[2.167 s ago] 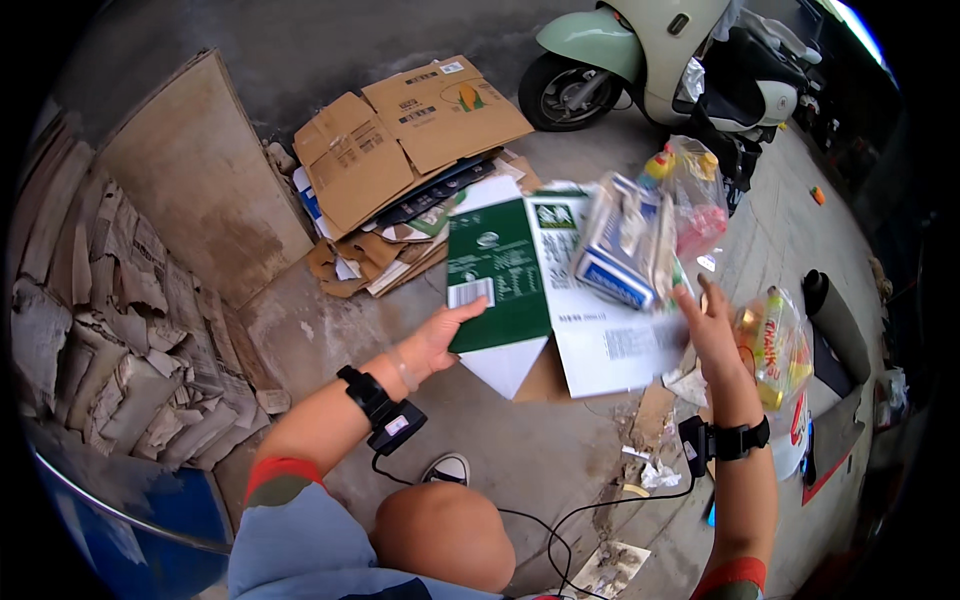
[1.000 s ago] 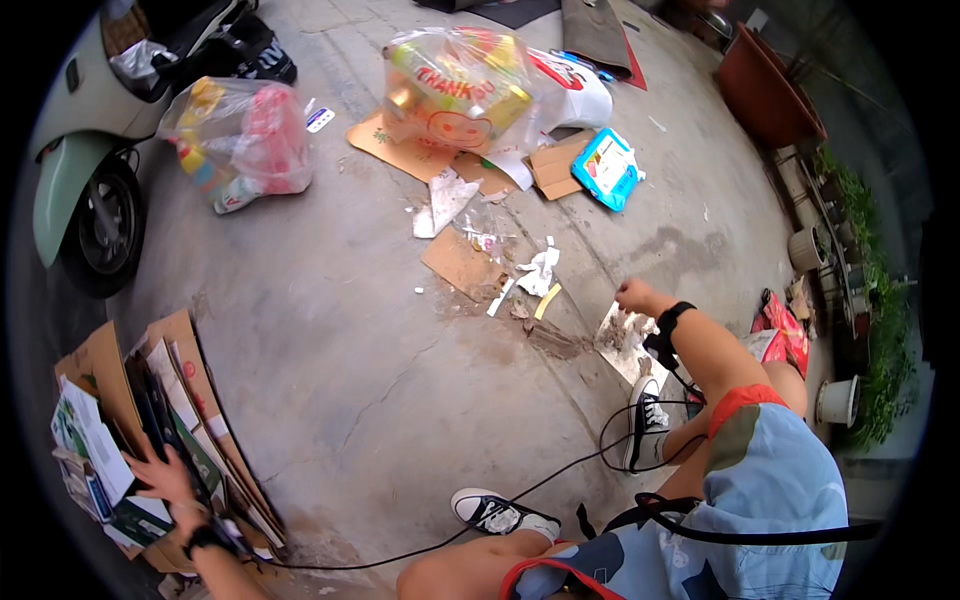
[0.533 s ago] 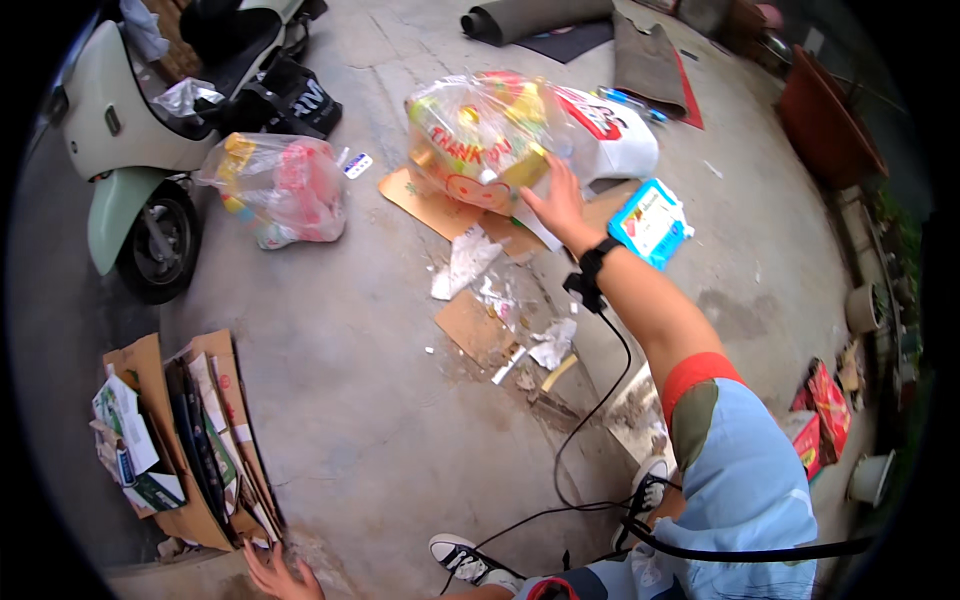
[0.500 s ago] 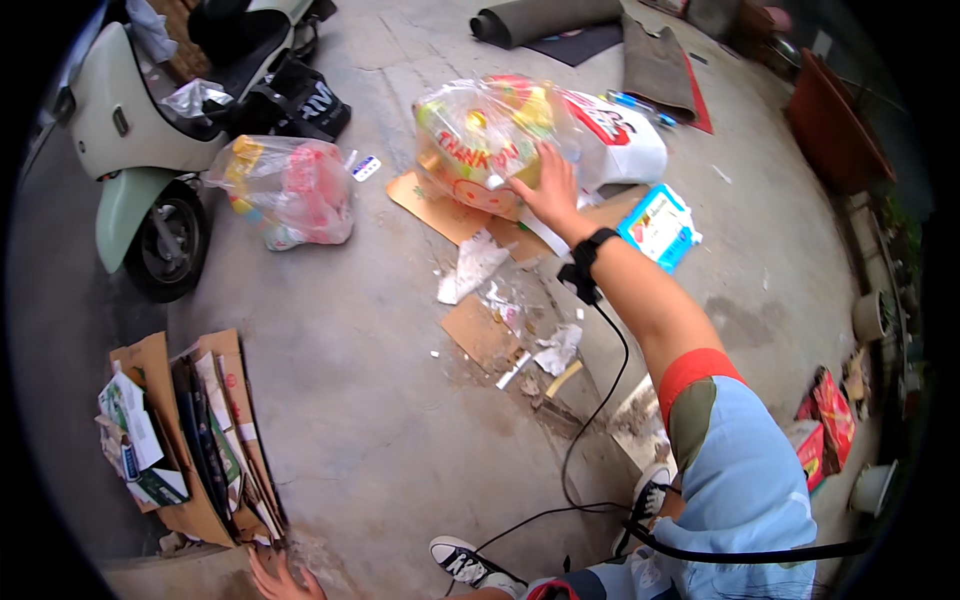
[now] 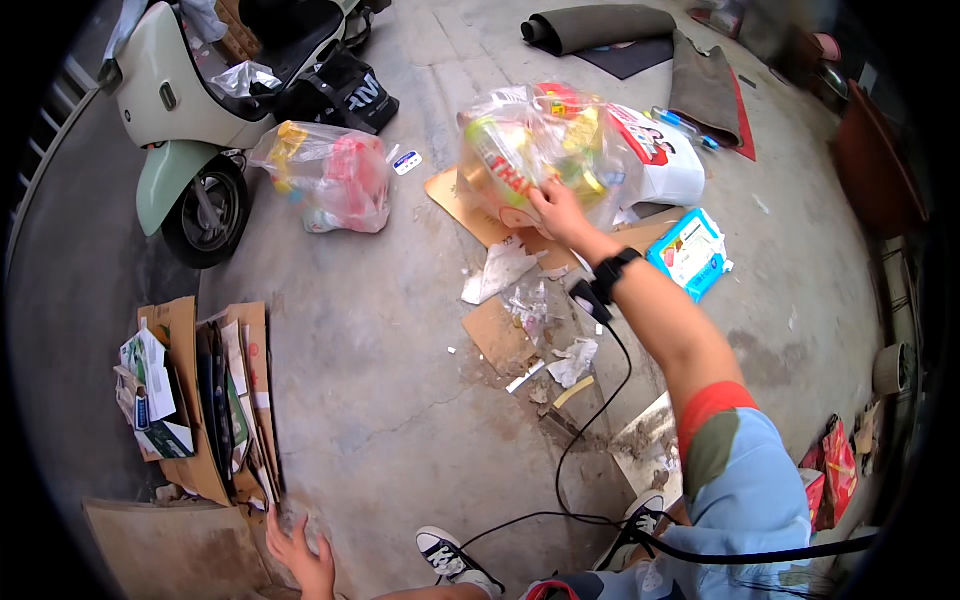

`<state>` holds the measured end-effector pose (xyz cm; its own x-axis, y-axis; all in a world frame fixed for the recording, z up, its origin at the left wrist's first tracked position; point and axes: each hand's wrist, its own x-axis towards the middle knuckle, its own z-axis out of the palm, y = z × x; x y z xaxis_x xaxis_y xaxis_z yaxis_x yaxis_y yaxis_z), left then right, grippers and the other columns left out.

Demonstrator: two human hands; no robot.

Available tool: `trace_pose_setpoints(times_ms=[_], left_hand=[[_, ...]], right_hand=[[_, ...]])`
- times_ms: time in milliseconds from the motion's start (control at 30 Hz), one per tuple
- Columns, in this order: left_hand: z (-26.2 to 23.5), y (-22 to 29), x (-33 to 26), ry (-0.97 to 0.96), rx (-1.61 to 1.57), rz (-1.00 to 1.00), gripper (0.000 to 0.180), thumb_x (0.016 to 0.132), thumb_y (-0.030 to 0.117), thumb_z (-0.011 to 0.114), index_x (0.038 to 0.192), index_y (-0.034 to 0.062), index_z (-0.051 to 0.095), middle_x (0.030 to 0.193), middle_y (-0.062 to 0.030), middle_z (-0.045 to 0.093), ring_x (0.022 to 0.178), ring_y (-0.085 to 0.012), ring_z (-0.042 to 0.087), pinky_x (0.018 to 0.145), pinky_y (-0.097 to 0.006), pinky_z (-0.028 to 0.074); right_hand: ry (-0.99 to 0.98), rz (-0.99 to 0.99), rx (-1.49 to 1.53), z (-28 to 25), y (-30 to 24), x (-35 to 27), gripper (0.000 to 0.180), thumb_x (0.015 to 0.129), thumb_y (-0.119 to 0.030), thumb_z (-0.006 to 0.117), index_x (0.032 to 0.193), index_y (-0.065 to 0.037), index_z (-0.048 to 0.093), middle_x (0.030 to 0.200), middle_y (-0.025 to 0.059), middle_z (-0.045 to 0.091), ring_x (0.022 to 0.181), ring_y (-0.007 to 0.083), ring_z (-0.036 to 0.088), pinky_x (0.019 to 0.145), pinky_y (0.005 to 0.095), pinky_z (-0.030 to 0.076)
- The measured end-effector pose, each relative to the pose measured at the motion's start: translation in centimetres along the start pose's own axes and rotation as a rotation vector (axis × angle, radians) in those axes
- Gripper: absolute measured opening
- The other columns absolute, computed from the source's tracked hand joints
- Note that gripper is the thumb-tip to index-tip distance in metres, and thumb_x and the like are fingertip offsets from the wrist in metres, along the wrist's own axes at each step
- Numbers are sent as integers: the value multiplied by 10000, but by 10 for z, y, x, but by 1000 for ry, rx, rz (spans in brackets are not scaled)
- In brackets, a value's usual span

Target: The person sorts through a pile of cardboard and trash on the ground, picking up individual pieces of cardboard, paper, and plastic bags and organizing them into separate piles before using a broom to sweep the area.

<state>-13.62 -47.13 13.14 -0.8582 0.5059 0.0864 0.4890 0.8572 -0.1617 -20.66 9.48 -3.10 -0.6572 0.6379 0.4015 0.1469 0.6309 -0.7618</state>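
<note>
My right hand (image 5: 562, 212) reaches forward and has its fingers closed on the front of a large clear plastic bag (image 5: 510, 150) with red print, full of colourful containers. The bag stands on a flat piece of brown cardboard (image 5: 447, 200). Behind its right side is a white and red bag or box (image 5: 665, 165). At the lower left, my left hand (image 5: 300, 555) is empty with fingers spread, just below a bundle of folded cardboard (image 5: 190, 400) standing on the floor. What exactly the right fingertips pinch is partly hidden.
A second filled plastic bag (image 5: 335, 180) sits beside a pale green scooter (image 5: 175, 190). A blue wipes pack (image 5: 690, 255) lies near my right forearm. Paper scraps (image 5: 500, 270) and debris litter the middle floor. Rolled mats (image 5: 600, 30) lie at the back; a black cable (image 5: 570, 450) hangs from my wrist.
My right hand has gone from spread against the bag to fingers curled on it, and the bag's plastic has shifted. My left hand has come further into view. The whole view has shifted slightly.
</note>
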Motion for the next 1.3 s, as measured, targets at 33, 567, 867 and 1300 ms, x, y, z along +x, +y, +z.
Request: trace_pose_setpoints(times_ms=[33, 567, 867, 1300], left_hand=[[6, -2, -1, -50, -106, -68, 377, 647, 102, 529, 1019, 79, 472, 1268, -196, 242, 1169, -349, 218, 937, -462, 137], [42, 251, 230, 264, -732, 853, 354, 660, 202, 565, 981, 64, 514, 1027, -134, 485, 965, -284, 460, 804, -356, 386], [60, 376, 175, 412, -395, 434, 231, 694, 79, 484, 914, 51, 551, 926, -86, 523, 759, -199, 561, 528, -323, 483], [-83, -4, 67, 379, -947, -100, 242, 734, 215, 515, 827, -4, 562, 708, -145, 566, 643, -237, 549, 598, -340, 431]], right_hand=[[-62, 30, 67, -16, -11, -16, 250, 765, -235, 456, 688, -1, 497, 626, 182, 496, 595, 309, 497, 561, 386, 382], [-649, -487, -705, -80, -79, -228, 67, 674, -175, 506, 640, -121, 527, 658, 33, 505, 770, 214, 473, 698, 359, 345], [-699, -276, -573, -142, -74, -284, 110, 609, -70, 580, 716, -49, 563, 867, 122, 525, 847, 313, 484, 739, 380, 396], [-804, -363, -483, -147, -160, -259, 88, 686, -84, 555, 736, -15, 533, 763, 139, 532, 699, 292, 521, 627, 350, 424]])
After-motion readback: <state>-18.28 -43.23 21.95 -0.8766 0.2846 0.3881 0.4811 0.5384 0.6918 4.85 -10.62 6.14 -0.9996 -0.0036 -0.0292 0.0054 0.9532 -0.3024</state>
